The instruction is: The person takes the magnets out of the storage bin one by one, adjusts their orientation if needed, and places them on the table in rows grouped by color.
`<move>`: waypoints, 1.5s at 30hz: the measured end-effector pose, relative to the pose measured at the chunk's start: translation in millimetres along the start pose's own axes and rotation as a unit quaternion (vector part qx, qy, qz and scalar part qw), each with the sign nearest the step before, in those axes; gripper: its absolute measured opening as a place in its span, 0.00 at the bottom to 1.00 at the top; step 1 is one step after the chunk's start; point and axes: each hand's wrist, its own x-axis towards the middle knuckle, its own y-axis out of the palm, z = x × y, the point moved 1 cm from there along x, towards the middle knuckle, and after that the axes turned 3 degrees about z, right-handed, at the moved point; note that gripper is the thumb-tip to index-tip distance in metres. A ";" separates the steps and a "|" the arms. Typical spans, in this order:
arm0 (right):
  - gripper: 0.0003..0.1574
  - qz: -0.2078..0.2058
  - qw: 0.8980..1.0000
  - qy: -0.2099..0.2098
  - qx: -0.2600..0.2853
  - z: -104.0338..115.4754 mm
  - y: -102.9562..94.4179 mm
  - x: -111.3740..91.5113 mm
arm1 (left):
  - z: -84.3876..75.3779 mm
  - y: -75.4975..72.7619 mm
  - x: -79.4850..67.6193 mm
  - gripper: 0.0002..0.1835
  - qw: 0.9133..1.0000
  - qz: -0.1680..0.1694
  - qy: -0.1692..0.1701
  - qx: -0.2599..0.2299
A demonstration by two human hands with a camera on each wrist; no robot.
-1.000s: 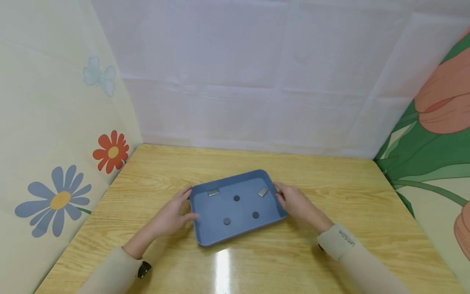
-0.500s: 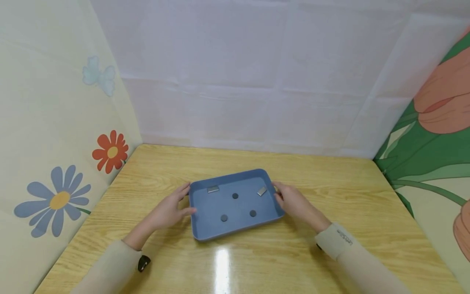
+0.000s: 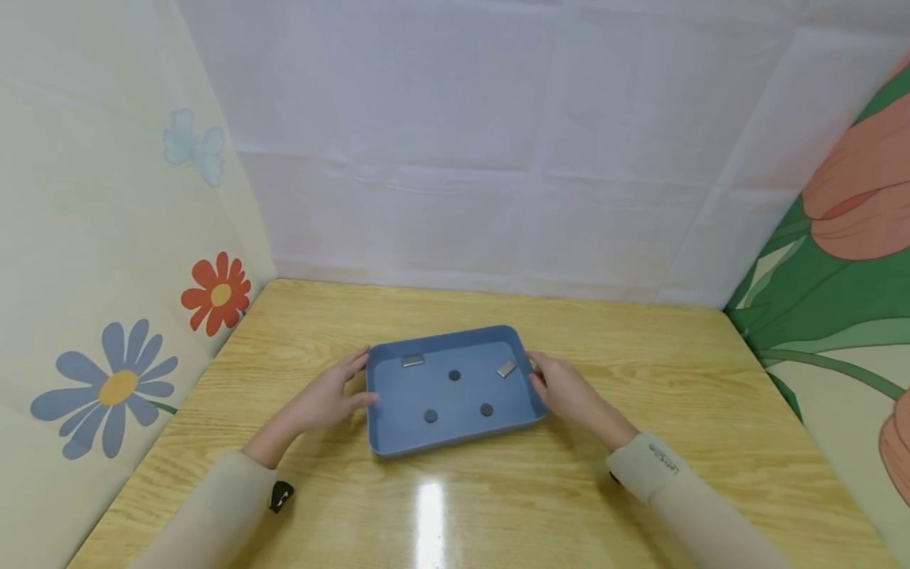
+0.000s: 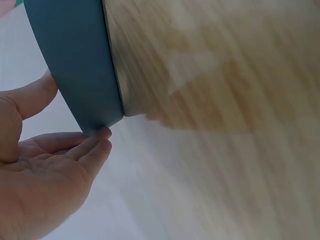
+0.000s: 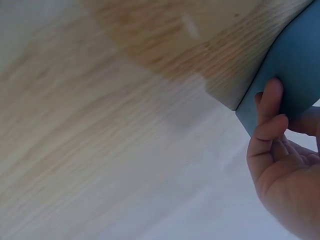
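A shallow blue rectangular tray [image 3: 398, 395] lies on the wooden table, turned slightly so its right end is farther away. Inside it are three small dark discs, one near the middle [image 3: 454, 375] and two closer to the front. A silvery rectangular piece [image 3: 412, 360] lies by the far left wall and a similar piece [image 3: 506, 369] by the right end. My left hand [image 3: 325, 401] holds the tray's left end, thumb at the rim and fingertips against the far corner. Curled fingers of my right hand [image 5: 290, 160] grip the right end from outside, thumb at the rim.
The wooden table [image 3: 661, 379] reaches back to a white cloth [image 3: 498, 158]. Flower-printed panels stand at the left [image 3: 85, 237] and right [image 3: 846, 316]. A bright reflection shows on the tabletop in front of the tray.
The tray has shifted a little away and to the left, its left end moving back more than its right. Both hands have moved along with it.
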 end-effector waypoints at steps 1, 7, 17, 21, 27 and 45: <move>0.27 -0.001 1.000 -0.001 0.001 -0.1 0.4 0.1 | 0.9 -0.6 1.0 0.43 1.000 0.000 0.003 0.001; 0.28 -0.004 1.000 0.008 0.010 1.8 2.1 0.3 | 5.2 -4.1 7.7 0.41 1.000 0.005 0.017 0.002; 0.29 -0.007 0.999 0.026 0.017 2.1 4.5 1.5 | 9.9 -7.2 13.6 0.41 1.000 0.016 0.009 -0.018; 0.30 0.005 0.999 0.035 0.031 0.2 3.6 1.1 | 6.0 -3.7 11.8 0.40 1.000 -0.003 0.017 -0.015; 0.31 0.026 0.997 0.045 0.055 -1.4 -0.4 0.0 | -4.0 5.7 -0.1 0.42 1.000 -0.026 0.010 -0.012; 0.33 0.042 0.996 0.031 0.071 -3.7 -3.9 -2.3 | -24.6 25.8 -31.4 0.67 0.999 -0.025 -0.010 -0.017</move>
